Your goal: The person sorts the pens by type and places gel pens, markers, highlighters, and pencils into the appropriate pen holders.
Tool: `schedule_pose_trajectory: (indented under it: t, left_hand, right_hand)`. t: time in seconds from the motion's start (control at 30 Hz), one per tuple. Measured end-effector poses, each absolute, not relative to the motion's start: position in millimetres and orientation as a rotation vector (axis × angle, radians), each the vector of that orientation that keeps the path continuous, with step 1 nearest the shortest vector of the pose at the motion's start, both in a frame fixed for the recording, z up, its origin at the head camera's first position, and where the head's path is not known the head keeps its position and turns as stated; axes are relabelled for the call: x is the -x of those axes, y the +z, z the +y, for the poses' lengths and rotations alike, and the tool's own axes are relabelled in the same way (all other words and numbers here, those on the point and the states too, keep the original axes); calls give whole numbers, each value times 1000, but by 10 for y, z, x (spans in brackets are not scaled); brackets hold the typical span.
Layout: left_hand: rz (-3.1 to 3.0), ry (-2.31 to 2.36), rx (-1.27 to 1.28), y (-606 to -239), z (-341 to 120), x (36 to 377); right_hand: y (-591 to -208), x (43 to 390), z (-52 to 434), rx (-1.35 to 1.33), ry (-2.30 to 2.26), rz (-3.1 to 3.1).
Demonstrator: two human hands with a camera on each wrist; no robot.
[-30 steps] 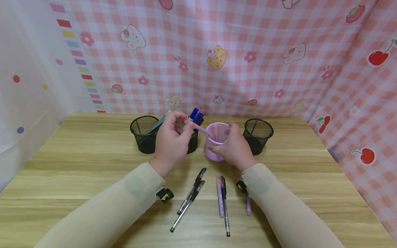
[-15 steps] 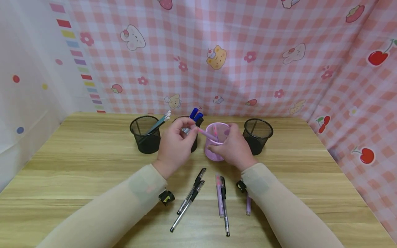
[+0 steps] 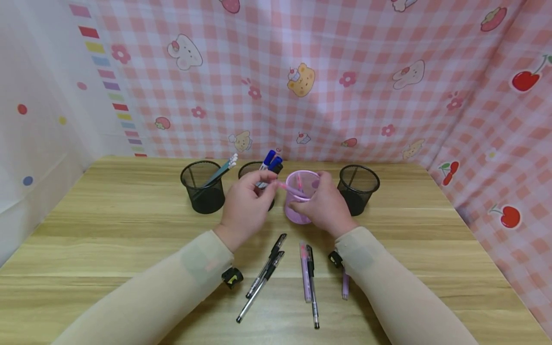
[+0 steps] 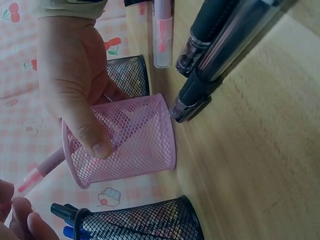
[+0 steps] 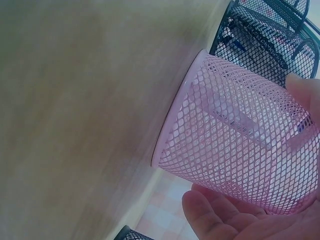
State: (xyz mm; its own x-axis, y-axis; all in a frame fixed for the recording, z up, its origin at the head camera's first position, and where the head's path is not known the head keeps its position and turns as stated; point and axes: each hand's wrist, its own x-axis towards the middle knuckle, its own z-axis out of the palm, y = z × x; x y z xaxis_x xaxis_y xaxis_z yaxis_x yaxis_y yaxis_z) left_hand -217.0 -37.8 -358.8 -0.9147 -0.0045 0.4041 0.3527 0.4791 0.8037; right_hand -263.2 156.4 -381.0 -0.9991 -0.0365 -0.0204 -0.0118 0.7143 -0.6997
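Pink gingham cloth backs your wood-grain table [image 3: 108, 215], where three black mesh cups and a pink one stand.
Your left hand [image 3: 246, 206] pinches a slim pink pen [image 3: 288, 188] at its near-left end; its long axis slants right and down into the pink mesh pen cup [image 3: 300, 199], tip inside. Your right hand [image 3: 326, 206] wraps that round, open-weave cup, thumb pressed on its wall. It stands mid-table, between the middle black mesh cup [image 3: 258, 184] and the right black mesh cup [image 3: 358, 188]. Smooth plastic pens [image 3: 310, 278] lie near you.
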Motion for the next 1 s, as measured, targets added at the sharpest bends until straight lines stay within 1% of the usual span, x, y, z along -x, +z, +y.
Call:
schedule_pose_trajectory:
  t: [0.27, 1.0]
  left_hand:
    - [-2407, -1363, 293, -3621, -357, 2173]
    - [-2461, -1406, 295, -3619, -317, 2169]
  right_hand:
    - [-3807, 2628, 1566, 44, -1177, 2871]
    - [-3818, 2639, 1569, 53, -1170, 2884]
